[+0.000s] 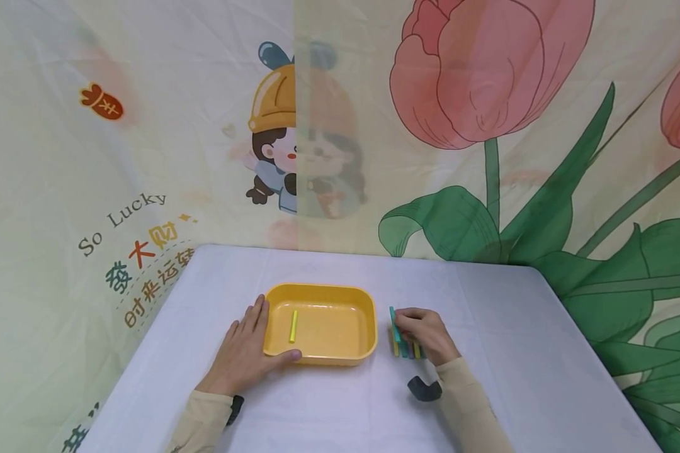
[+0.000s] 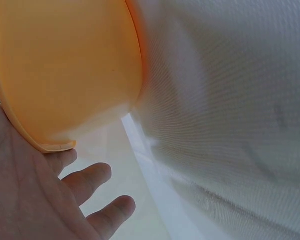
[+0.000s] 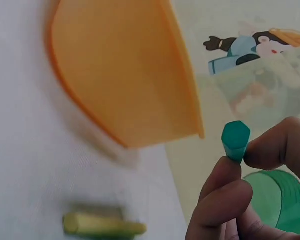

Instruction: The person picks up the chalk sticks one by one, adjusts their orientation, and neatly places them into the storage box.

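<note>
Sticks [image 1: 406,352] partly hidden by R fingers [image 1: 412,321], qty unclear; R-wrist cam: yellow stick [image 3: 97,225] blurry, tray [image 3: 125,70] cut off.

Backdrop [image 1: 181,63]: pale fabric hangs behind white tbl. [image 1: 340,409]
Tulip [image 1: 493,69]: lg. pink bloom, green lvs. [image 1: 464,226], R side
Cartoon fig. [image 1: 274,151]: orange cap [image 1: 277,100], ctr., R half faded
Lettering [image 1: 141,253]: "So Lucky," L

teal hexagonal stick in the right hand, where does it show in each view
Head: lower half, right of centre, the teal hexagonal stick is pinched in the right hand.
Left wrist: not in it.
Right wrist: right of centre, slightly below mid-height, one end facing the camera.
Shared landmark: the yellow tray, in all three views.
</note>
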Motion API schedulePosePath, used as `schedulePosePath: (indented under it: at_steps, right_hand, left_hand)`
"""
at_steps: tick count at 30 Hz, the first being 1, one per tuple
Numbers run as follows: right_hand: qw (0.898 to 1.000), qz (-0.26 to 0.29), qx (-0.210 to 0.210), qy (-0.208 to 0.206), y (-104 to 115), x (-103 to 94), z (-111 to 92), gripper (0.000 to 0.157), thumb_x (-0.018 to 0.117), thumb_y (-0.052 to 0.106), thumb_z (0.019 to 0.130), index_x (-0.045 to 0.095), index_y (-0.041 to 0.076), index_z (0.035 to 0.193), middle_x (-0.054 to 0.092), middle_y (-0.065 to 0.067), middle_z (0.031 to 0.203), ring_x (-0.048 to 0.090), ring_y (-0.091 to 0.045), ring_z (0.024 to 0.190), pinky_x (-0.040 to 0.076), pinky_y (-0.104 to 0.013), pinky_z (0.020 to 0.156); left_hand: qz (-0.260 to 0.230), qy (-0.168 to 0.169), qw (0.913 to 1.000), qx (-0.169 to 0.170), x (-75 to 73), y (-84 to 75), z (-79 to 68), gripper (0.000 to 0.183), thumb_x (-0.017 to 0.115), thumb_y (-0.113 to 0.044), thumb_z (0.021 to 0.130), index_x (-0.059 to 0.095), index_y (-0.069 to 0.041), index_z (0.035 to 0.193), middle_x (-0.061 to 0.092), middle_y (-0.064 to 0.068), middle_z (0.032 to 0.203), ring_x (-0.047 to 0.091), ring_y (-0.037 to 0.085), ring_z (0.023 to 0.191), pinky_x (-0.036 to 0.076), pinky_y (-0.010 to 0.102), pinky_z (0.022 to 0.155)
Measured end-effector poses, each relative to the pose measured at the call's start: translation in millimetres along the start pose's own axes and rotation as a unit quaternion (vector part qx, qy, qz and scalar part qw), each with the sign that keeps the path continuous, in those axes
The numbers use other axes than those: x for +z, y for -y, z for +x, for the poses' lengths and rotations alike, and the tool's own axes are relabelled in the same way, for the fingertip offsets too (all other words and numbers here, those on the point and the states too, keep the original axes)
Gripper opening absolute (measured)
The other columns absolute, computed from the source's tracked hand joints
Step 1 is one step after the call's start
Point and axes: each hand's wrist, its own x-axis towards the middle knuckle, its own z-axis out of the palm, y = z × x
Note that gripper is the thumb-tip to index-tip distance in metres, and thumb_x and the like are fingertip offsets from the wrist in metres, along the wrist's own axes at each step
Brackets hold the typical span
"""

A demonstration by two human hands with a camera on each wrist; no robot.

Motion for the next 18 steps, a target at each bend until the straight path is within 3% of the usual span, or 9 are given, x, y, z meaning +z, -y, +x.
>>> schedulePosePath:
  at_steps: [7, 12, 18]
  right_hand:
    - [0.998, 0.051, -0.033, 0.034, 19, 15.0, -1, 0.039, 0.075, 0.027, 0.090, 0.072, -0.002, 0.115, 0.068, -0.013, 0.102, 0.061, -0.023, 0.086, 0.057, -0.030, 0.078]
    - [0.997, 0.061, -0.036, 0.033, 34, 26.8, -3, 0.039, 0.075, 0.027, 0.089, 0.072, 0.000, 0.116, 0.069, -0.012, 0.105, 0.062, -0.023, 0.088, 0.058, -0.031, 0.081]
    - [0.989, 0.134, -0.053, 0.038, 47, 43.6, -6, 0.034, 0.074, 0.016, 0.088, 0.071, -0.003, 0.116, 0.069, -0.013, 0.102, 0.062, -0.021, 0.085, 0.058, -0.028, 0.079]
  left_hand:
    - [-0.006, 0.002, 1.0000, -0.004, 1.3, 0.4, -0.3, 0.128, 0.061, -0.083, 0.078, 0.010, -0.001, 0.162, 0.009, 0.016, 0.169, 0.021, 0.039, 0.151, 0.020, 0.064, 0.118]
    - [-0.006, -0.001, 1.0000, -0.001, 1.9, 0.2, 0.4, 0.128, 0.062, -0.082, 0.078, 0.011, 0.000, 0.162, 0.009, 0.016, 0.169, 0.021, 0.039, 0.151, 0.021, 0.063, 0.118]
    - [-0.010, 0.001, 1.0000, -0.001, 2.6, 0.8, 1.1, 0.129, 0.062, -0.083, 0.077, 0.010, -0.001, 0.162, 0.008, 0.016, 0.169, 0.022, 0.039, 0.151, 0.020, 0.063, 0.118]
